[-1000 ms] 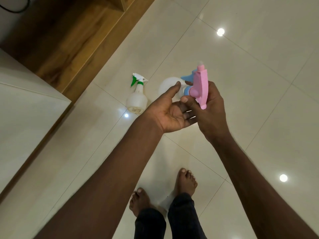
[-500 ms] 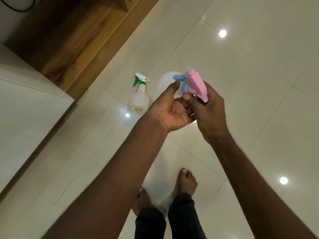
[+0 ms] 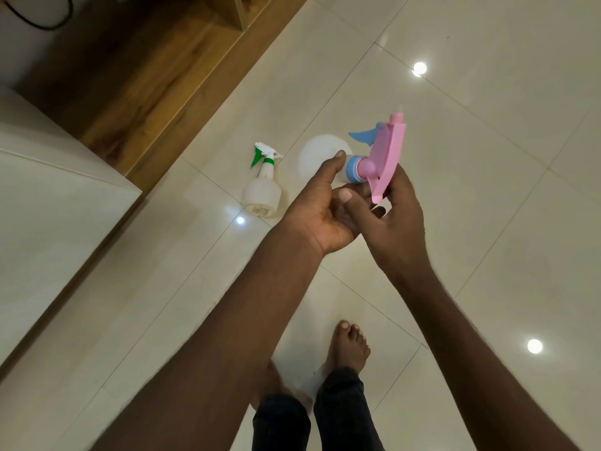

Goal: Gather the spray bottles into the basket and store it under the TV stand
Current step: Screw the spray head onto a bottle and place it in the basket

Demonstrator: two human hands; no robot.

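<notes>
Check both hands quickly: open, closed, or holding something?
Left hand: holding the body of the pink-and-blue spray bottle.
Right hand: closed on that bottle's pink spray head.

The floor is glossy cream tile, smooth enough to mirror ceiling lights as bright spots. At upper left, the TV stand shows matt brown wood grain. The green-nozzled spray bottle at centre is translucent whitish plastic. The pink spray head, with its blue trigger and collar, looks smooth, satin plastic.
</notes>
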